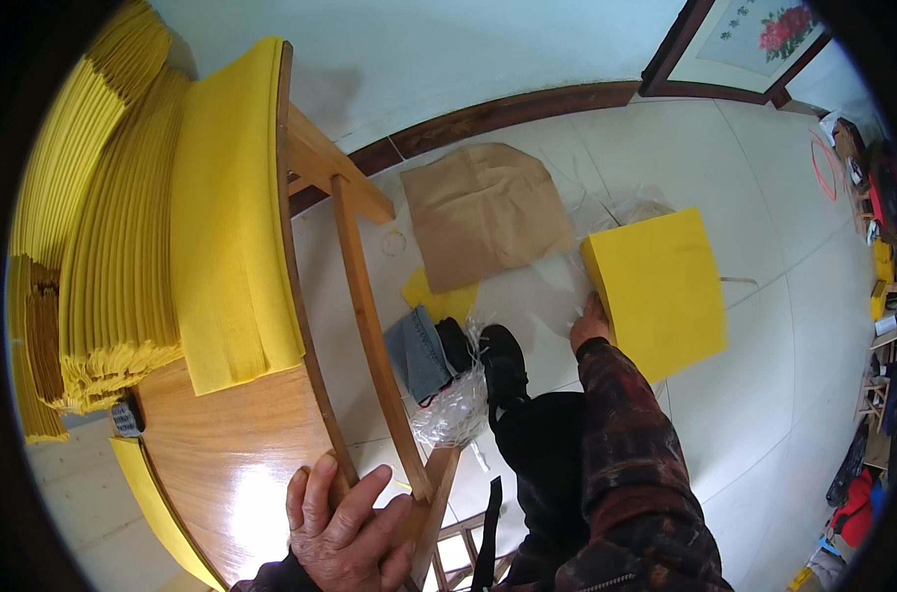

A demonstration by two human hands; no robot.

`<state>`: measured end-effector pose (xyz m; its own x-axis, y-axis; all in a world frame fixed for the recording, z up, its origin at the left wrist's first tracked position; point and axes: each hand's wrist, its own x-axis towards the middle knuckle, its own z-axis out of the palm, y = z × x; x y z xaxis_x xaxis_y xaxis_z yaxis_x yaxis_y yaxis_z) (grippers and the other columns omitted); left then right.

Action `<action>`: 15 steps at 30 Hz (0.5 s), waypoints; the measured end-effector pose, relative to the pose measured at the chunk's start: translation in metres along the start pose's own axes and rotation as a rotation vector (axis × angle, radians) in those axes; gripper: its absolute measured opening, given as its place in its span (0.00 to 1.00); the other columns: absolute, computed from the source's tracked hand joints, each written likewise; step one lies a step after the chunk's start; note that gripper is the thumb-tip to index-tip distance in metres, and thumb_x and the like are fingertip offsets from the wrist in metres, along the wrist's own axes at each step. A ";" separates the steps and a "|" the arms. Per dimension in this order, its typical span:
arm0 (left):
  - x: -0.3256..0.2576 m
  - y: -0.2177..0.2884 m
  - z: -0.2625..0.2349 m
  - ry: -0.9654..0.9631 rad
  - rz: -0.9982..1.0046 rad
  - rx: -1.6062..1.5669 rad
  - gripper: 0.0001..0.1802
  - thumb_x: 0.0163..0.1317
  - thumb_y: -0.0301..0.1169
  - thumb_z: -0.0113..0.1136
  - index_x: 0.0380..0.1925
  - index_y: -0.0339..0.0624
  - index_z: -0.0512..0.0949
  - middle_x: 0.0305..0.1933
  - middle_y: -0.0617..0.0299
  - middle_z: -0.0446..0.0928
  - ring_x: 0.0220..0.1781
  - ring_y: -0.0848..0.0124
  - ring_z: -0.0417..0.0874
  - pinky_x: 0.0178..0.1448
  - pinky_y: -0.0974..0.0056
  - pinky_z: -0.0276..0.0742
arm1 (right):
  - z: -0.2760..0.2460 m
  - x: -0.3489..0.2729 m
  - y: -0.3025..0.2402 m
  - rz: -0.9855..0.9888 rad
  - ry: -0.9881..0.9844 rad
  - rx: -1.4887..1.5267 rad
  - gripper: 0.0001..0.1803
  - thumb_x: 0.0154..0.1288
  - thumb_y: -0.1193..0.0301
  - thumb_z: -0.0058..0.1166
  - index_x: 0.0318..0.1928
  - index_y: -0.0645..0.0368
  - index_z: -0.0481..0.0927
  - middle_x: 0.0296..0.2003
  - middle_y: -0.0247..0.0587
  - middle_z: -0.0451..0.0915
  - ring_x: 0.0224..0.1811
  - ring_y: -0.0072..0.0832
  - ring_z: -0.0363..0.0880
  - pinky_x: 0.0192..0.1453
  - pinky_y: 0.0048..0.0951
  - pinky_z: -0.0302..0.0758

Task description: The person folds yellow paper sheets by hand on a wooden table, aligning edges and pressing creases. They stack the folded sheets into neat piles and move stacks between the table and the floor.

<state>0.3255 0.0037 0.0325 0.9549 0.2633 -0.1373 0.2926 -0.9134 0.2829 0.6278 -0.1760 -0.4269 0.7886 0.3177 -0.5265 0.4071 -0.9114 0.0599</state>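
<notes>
Left hand grips wooden table; right hand touches yellow paper block.

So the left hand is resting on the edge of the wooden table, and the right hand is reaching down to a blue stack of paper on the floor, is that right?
Not quite. The stack of paper on the floor is yellow, not blue, as the head view shows. The rest holds: the left hand rests on the edge of the wooden table, and the right hand reaches down to that stack.

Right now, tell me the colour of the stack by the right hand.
Bright yellow stack; head view.
</notes>
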 end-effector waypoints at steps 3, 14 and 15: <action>-0.004 0.000 -0.001 -0.055 -0.026 0.030 0.19 0.44 0.40 0.59 0.38 0.49 0.81 0.59 0.55 0.69 0.71 0.45 0.51 0.69 0.40 0.46 | -0.003 -0.010 0.012 -0.060 0.070 -0.181 0.28 0.62 0.67 0.41 0.63 0.60 0.64 0.70 0.51 0.43 0.72 0.51 0.42 0.72 0.46 0.48; 0.000 0.000 0.000 0.009 0.010 -0.005 0.21 0.46 0.35 0.61 0.44 0.46 0.79 0.62 0.57 0.67 0.69 0.45 0.56 0.68 0.43 0.49 | -0.059 0.014 -0.080 -0.189 -0.198 1.524 0.26 0.53 0.70 0.56 0.56 0.55 0.71 0.48 0.44 0.73 0.43 0.33 0.75 0.43 0.33 0.75; 0.001 0.000 0.000 0.010 0.013 -0.004 0.21 0.47 0.35 0.61 0.44 0.46 0.79 0.63 0.57 0.67 0.69 0.45 0.55 0.68 0.43 0.49 | -0.062 0.023 -0.087 -0.105 -0.257 1.520 0.28 0.54 0.69 0.56 0.57 0.55 0.70 0.49 0.46 0.73 0.41 0.36 0.75 0.44 0.33 0.75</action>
<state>0.3262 0.0042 0.0328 0.9591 0.2543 -0.1245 0.2802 -0.9157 0.2880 0.6390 -0.0737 -0.3914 0.6246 0.4886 -0.6092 -0.5092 -0.3367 -0.7921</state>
